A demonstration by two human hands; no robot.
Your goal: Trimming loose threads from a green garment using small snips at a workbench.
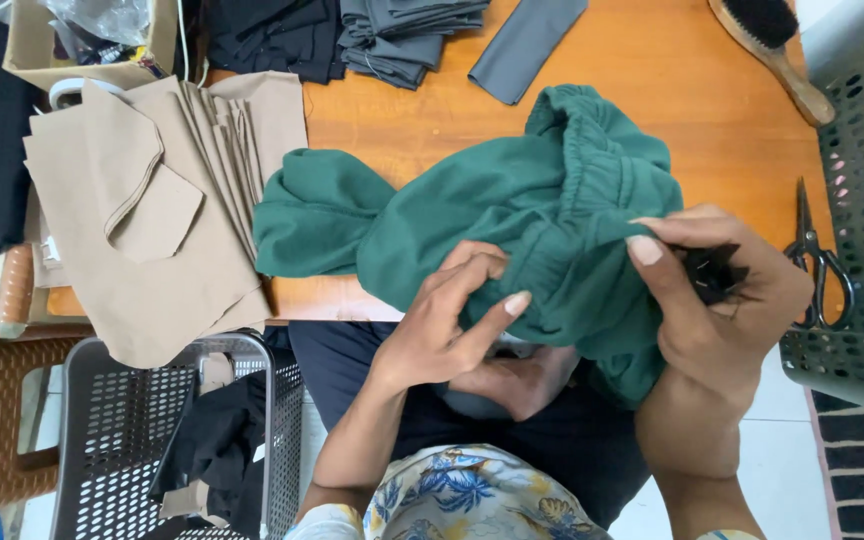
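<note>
Half-hidden black tuft (714, 272) behind right fingers (652, 255)

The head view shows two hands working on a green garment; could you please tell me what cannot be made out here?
- Green garment: its lower part is hidden behind both hands, so its full shape is unclear.
- Dark item at the right hand: partly covered by the fingers; its kind cannot be told.
- Left hand: its palm faces away, pressed to the cloth.
- Brush: its head is cut off by the top edge.
- Cardboard box: contents cut off, blurred.
</note>
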